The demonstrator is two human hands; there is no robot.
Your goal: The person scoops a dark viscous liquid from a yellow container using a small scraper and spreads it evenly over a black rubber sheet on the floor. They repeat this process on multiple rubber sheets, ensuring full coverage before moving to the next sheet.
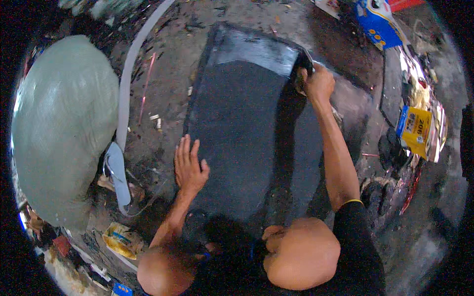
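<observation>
A large dark flat sheet (242, 128) lies on the ground in front of me, its far end shining with reflected light. My left hand (190, 165) rests flat on the sheet's left edge, fingers stretched out and holding nothing. At the far right corner of the sheet, my right hand (318, 81) is closed round a dark object (303, 61) with a thin pale curved edge. The fingers hide most of that object, so its kind does not show. A dark shadow falls down the sheet from there.
On the left bulges a big grey-green sack (64, 128), with a long grey strip (129, 74) and a pale blue flip-flop (117, 172) beside it. A yellow-and-blue package (415, 130) and a blue package (380, 24) lie on the right. Litter dots the dirty ground.
</observation>
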